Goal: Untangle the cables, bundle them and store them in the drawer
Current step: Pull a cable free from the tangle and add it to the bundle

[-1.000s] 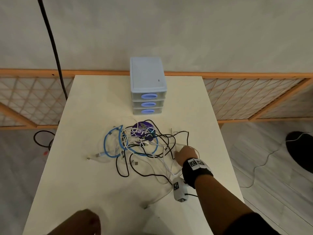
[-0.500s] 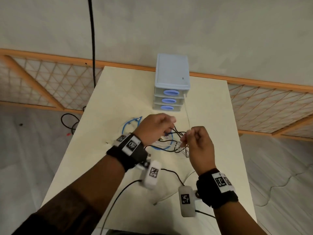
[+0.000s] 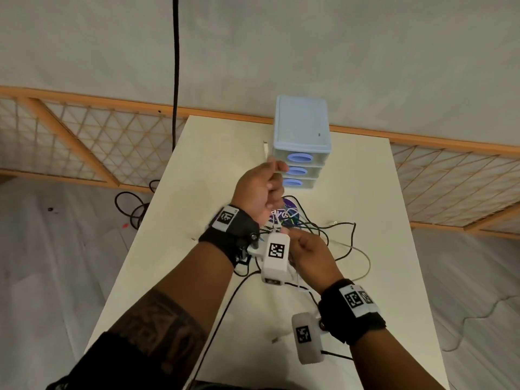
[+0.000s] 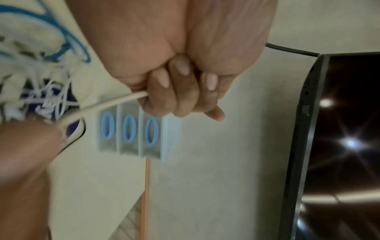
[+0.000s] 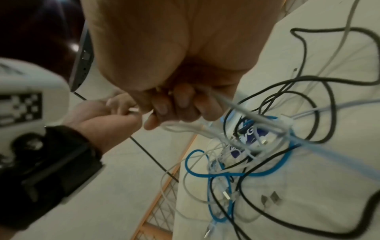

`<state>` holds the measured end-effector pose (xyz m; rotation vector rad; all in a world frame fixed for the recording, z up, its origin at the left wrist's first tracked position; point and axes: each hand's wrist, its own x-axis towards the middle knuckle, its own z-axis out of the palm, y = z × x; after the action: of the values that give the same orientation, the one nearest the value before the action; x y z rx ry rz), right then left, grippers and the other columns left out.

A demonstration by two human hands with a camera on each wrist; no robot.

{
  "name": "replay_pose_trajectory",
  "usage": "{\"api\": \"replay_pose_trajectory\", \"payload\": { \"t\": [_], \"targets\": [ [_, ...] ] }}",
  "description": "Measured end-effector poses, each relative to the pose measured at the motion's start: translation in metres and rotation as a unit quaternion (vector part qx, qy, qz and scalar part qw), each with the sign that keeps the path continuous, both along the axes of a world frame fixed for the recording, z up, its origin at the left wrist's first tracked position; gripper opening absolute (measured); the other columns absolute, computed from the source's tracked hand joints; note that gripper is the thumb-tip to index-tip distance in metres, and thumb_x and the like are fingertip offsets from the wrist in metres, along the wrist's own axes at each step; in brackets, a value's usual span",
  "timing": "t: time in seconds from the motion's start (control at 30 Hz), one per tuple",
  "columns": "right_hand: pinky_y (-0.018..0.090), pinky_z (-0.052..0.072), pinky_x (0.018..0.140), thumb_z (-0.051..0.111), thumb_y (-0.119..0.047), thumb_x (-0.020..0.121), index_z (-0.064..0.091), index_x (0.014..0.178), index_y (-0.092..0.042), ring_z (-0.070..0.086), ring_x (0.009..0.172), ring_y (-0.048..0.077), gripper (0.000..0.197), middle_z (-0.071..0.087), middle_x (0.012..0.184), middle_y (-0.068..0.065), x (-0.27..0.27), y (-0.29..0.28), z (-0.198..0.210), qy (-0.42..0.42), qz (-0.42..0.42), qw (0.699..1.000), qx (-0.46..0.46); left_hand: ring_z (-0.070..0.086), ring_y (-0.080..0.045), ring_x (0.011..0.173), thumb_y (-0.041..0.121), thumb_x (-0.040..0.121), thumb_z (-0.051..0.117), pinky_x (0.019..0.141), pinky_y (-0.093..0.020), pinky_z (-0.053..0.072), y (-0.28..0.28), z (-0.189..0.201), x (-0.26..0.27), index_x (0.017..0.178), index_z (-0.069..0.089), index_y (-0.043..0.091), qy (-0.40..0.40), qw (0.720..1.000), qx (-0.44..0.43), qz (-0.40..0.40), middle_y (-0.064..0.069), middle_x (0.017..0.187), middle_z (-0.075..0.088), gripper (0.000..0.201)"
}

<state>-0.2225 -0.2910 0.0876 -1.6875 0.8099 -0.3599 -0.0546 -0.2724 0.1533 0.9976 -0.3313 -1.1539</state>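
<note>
A tangle of black, white and blue cables (image 3: 323, 229) lies mid-table in front of a pale blue three-drawer unit (image 3: 302, 128), all drawers closed. My left hand (image 3: 267, 184) is raised before the drawers and grips a white cable (image 3: 265, 149), whose end sticks up out of the fist. In the left wrist view the fingers (image 4: 180, 94) curl round that white cable (image 4: 107, 106), which runs taut to my right hand. My right hand (image 3: 304, 247) is lower, over the tangle, pinching the same cable; its fingers (image 5: 176, 105) are curled above the pile (image 5: 257, 154).
A purple round label (image 3: 287, 209) lies under the tangle. The cream table (image 3: 213, 164) has a wooden lattice rail (image 3: 84, 142) behind it. A black cord (image 3: 176, 66) hangs at the back left, and more cord (image 3: 132, 204) lies coiled on the floor.
My left hand came in from the near edge, took the white cable and lifted its end up before the drawers. My right hand left the table and now holds the cable lower down.
</note>
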Motion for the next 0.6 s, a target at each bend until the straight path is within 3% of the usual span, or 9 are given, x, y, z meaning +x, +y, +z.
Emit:
{"api": "replay_pose_trajectory", "payload": {
  "t": [0.07,0.13,0.23,0.27,0.3,0.33,0.4,0.5,0.6],
  "targets": [
    [0.029,0.029,0.058,0.054,-0.043,0.104,0.052,0.061,-0.020,0.035,0.052,0.012,0.049,0.041,0.054,-0.007,-0.003,-0.001,0.003,0.018,-0.022,1.000,0.012,0.018,-0.006,0.039,0.038,0.109,0.041,0.043,-0.020,0.013,0.007,0.004,0.027,0.086,0.057,0.016,-0.073,0.997,0.019,-0.019,0.009,0.050,0.027,0.036],
    [0.029,0.023,0.054,0.053,-0.038,0.105,0.053,0.065,-0.015,0.028,0.049,0.014,0.046,0.035,0.052,-0.004,-0.004,-0.005,0.013,-0.008,-0.084,0.995,0.055,0.019,-0.009,0.040,0.042,0.108,0.045,0.045,-0.020,0.017,0.018,0.004,0.049,0.074,0.057,0.015,-0.222,0.971,0.067,-0.066,0.009,0.048,0.028,0.045],
    [0.030,0.021,0.051,0.049,-0.032,0.105,0.054,0.073,-0.012,0.023,0.050,0.015,0.038,0.030,0.055,-0.004,0.011,-0.009,0.036,-0.127,-0.126,0.972,0.151,0.036,-0.011,0.041,0.052,0.105,0.045,0.053,-0.024,0.035,0.032,-0.002,0.055,0.057,0.062,0.011,-0.485,0.840,0.127,-0.207,0.007,0.044,0.045,0.065],
    [0.029,0.022,0.051,0.046,-0.029,0.106,0.054,0.074,-0.013,0.024,0.051,0.016,0.037,0.029,0.056,-0.003,0.021,-0.009,0.042,-0.150,-0.125,0.967,0.161,0.044,-0.011,0.043,0.052,0.105,0.044,0.058,-0.025,0.040,0.034,-0.006,0.049,0.052,0.065,0.015,-0.519,0.808,0.133,-0.244,0.004,0.046,0.052,0.068],
    [0.028,0.025,0.051,0.044,-0.026,0.108,0.054,0.074,-0.013,0.026,0.051,0.016,0.037,0.030,0.058,-0.002,0.030,-0.008,0.046,-0.162,-0.123,0.965,0.165,0.050,-0.009,0.046,0.051,0.106,0.043,0.063,-0.026,0.042,0.035,-0.009,0.044,0.049,0.066,0.019,-0.522,0.800,0.135,-0.265,0.002,0.048,0.059,0.070],
    [0.027,0.028,0.050,0.042,-0.025,0.109,0.055,0.075,-0.013,0.029,0.051,0.017,0.037,0.031,0.059,0.000,0.040,-0.007,0.049,-0.167,-0.124,0.964,0.166,0.054,-0.006,0.049,0.050,0.107,0.041,0.067,-0.026,0.043,0.035,-0.011,0.038,0.047,0.066,0.022,-0.512,0.805,0.136,-0.266,0.001,0.051,0.063,0.071],
    [0.027,0.031,0.049,0.041,-0.024,0.110,0.056,0.079,-0.011,0.035,0.051,0.017,0.036,0.034,0.058,0.000,0.054,-0.006,0.051,-0.150,-0.111,0.971,0.150,0.055,-0.001,0.049,0.048,0.109,0.037,0.068,-0.028,0.040,0.030,-0.013,0.032,0.053,0.068,0.021,-0.472,0.845,0.135,-0.213,0.002,0.053,0.067,0.069],
    [0.024,0.025,0.045,0.039,-0.025,0.111,0.055,0.085,-0.010,0.030,0.048,0.014,0.034,0.039,0.056,-0.003,0.065,-0.001,0.050,-0.101,-0.068,0.984,0.128,0.052,0.004,0.043,0.045,0.107,0.043,0.059,-0.021,0.038,0.019,-0.014,0.035,0.085,0.079,0.008,-0.397,0.896,0.158,-0.118,0.013,0.046,0.060,0.056],
    [0.021,0.022,0.043,0.041,-0.022,0.110,0.060,0.088,-0.011,0.025,0.046,0.011,0.032,0.038,0.055,-0.005,0.064,0.000,0.049,-0.087,-0.058,0.985,0.136,0.045,-0.003,0.039,0.047,0.105,0.048,0.053,-0.023,0.037,0.015,-0.010,0.042,0.108,0.079,0.014,-0.360,0.912,0.178,-0.078,0.009,0.051,0.064,0.045]
  ]
}}
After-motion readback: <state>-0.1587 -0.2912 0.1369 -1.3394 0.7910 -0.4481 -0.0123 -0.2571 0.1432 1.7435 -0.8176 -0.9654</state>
